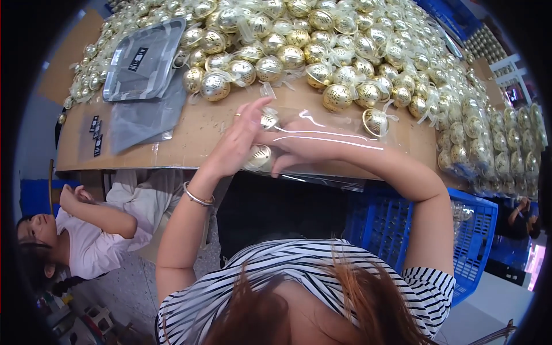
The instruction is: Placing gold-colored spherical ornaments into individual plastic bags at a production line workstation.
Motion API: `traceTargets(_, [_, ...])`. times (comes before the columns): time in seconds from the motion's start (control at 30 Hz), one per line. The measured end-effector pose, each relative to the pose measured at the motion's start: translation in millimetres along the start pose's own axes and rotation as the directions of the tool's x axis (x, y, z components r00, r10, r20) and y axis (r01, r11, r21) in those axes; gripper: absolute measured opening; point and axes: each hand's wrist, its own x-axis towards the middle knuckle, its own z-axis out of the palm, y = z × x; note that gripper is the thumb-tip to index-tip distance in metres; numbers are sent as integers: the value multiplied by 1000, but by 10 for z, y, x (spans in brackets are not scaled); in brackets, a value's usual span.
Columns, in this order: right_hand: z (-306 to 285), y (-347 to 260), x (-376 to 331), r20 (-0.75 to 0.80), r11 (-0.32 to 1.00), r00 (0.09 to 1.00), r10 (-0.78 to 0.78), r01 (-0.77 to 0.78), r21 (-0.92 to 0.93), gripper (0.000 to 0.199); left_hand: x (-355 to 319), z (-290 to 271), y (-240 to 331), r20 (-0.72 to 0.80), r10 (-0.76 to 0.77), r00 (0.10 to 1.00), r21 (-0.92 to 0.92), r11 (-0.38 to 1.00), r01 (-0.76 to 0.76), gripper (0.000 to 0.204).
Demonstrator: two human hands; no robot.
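Note:
My left hand (237,141) is curled against two gold ball ornaments at the table's near edge. One ornament (269,121) shows beside its fingers, and the other ornament (260,156) lies just below its palm. My right hand (302,140) reaches in from the right, under or inside a clear plastic bag (330,135) with bright glare lines along it. The fingers of that hand stretch toward my left hand, with the thumb held apart. How far the bag wraps the ornaments is hard to make out.
A large heap of gold ornaments (290,56) with pale ribbons covers the far table. Stacked clear bags (144,60) lie at left, near black labels (96,137). Bagged ornaments (489,141) are piled at right. A blue crate (474,247) stands below; a child (95,230) is at left.

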Motion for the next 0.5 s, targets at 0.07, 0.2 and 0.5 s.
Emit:
traceTargets(0.07, [-50, 28, -57, 197, 976, 962, 187, -205, 73, 57, 10, 35, -3, 3, 71, 997, 114, 991, -71, 53])
traceTargets(0.2, [56, 61, -105, -31, 995, 999, 10, -13, -100, 71, 1, 34, 10, 20, 54, 998, 86, 995, -56, 52])
traceTargets(0.5, [220, 27, -180, -362, 899, 872, -328, 171, -402, 59, 24, 15, -29, 39, 108, 993, 109, 988, -112, 48])
